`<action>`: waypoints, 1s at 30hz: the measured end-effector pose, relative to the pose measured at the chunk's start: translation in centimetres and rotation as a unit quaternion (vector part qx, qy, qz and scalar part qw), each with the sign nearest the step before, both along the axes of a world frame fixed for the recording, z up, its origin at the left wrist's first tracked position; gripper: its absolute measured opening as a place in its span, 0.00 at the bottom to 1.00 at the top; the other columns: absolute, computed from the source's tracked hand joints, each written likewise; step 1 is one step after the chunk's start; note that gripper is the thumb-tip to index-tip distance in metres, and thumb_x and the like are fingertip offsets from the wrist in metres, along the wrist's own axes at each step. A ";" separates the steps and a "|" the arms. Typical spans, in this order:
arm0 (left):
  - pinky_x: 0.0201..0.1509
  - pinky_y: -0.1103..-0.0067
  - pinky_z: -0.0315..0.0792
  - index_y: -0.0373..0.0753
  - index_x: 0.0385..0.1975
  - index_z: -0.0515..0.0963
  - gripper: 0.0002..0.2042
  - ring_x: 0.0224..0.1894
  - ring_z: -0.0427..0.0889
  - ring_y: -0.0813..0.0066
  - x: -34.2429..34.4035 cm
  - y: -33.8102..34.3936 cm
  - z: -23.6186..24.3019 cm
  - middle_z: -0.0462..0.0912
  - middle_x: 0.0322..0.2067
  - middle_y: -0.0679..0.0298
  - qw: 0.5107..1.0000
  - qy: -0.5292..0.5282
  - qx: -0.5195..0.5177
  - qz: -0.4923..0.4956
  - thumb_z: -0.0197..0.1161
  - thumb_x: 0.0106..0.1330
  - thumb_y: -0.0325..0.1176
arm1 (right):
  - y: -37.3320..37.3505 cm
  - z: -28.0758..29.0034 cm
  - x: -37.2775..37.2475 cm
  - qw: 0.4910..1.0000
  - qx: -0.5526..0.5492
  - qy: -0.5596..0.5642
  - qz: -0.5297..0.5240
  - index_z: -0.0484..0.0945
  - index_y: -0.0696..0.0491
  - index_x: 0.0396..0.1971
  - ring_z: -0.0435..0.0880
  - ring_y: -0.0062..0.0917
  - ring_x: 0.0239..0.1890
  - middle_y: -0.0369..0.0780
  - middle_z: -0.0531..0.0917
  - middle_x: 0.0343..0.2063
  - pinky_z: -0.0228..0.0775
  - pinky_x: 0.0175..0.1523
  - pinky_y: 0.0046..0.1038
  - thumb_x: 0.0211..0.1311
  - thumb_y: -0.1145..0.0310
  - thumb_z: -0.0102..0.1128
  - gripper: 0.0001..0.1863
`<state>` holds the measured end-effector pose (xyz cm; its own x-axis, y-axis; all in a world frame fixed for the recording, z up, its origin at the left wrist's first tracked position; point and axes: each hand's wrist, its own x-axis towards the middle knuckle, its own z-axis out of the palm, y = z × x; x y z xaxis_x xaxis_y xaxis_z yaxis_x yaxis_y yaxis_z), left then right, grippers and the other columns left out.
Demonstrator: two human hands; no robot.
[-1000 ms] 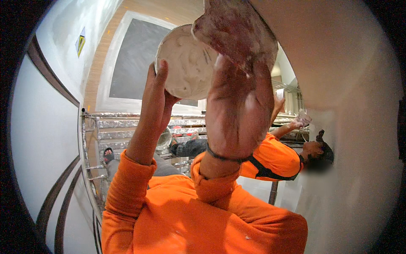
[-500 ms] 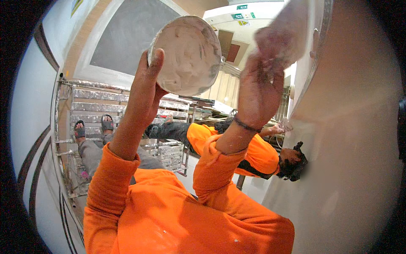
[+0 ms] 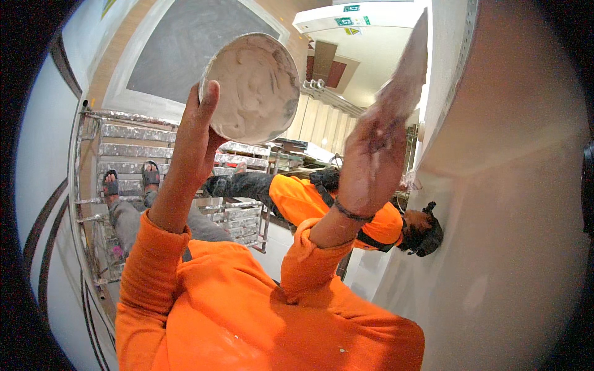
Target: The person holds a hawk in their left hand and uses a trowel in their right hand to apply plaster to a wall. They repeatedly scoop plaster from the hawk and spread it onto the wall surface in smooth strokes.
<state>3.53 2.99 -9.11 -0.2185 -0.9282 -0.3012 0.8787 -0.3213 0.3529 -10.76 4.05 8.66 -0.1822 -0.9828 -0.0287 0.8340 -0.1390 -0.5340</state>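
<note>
Against bowl [image 3: 253, 89], left hand [image 3: 197, 130], thumb [image 3: 211, 99] extended

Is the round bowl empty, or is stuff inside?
Not empty: the bowl, held in the left hand, shows pale, swirly paste inside.

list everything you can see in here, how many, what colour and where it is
round bowl: one, whitish rim, upper middle
soft paste: one mass, pale beige, inside the bowl
flat blurred shape: one, greyish brown, upper right; kind unclear
white-bordered rectangular panel: one, dark grey, upper left
small signs: several, green and white, top
spattered slatted platform: one, greyish, left
smooth wall: one, beige-grey, right
co-worker in orange top: one, dark trousers, right of centre
sandals: two, dark, on the platform
long-sleeved top: one, orange, lower middle
left hand: one, bare, holding the bowl
right hand: one, smeared, below the blurred shape
</note>
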 end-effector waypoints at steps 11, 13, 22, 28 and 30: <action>0.45 0.75 0.81 0.39 0.58 0.60 0.30 0.51 0.79 0.65 0.8 0.1 0.1 0.71 0.51 0.55 1.000 0.009 -0.004 -0.003 0.53 0.67 0.56 | 4.5 1.8 4.0 0.997 -0.025 -0.066 0.011 0.64 0.60 0.60 0.66 0.35 0.64 0.49 0.70 0.59 0.59 0.68 0.40 0.66 0.75 0.42 0.22; 0.45 0.75 0.81 0.39 0.59 0.60 0.30 0.51 0.79 0.65 1.0 0.0 -0.7 0.71 0.51 0.56 1.000 0.020 -0.009 0.002 0.53 0.67 0.55 | 2.2 1.7 3.0 0.999 0.011 -0.033 0.025 0.66 0.59 0.59 0.69 0.36 0.61 0.48 0.72 0.58 0.59 0.67 0.41 0.67 0.73 0.41 0.21; 0.44 0.76 0.81 0.40 0.60 0.59 0.30 0.50 0.79 0.67 1.6 -0.3 -1.3 0.71 0.51 0.56 1.000 0.011 0.007 0.008 0.54 0.67 0.55 | 0.3 1.2 0.6 0.991 0.006 -0.051 0.123 0.72 0.56 0.54 0.74 0.33 0.55 0.45 0.77 0.53 0.61 0.63 0.42 0.64 0.71 0.42 0.20; 0.44 0.75 0.80 0.40 0.59 0.60 0.30 0.51 0.78 0.66 2.7 -0.5 -1.1 0.71 0.51 0.56 1.000 0.006 0.011 0.015 0.54 0.67 0.56 | 0.0 -0.7 4.8 0.998 0.002 0.048 0.046 0.70 0.60 0.56 0.72 0.34 0.59 0.46 0.73 0.58 0.57 0.67 0.41 0.64 0.75 0.43 0.20; 0.45 0.75 0.80 0.40 0.59 0.60 0.30 0.51 0.78 0.66 3.2 -0.6 -0.8 0.71 0.51 0.56 1.000 0.001 0.012 0.020 0.54 0.67 0.56 | -1.9 0.0 6.3 0.997 -0.012 0.072 0.037 0.65 0.62 0.59 0.70 0.35 0.61 0.46 0.70 0.61 0.55 0.69 0.41 0.66 0.75 0.41 0.21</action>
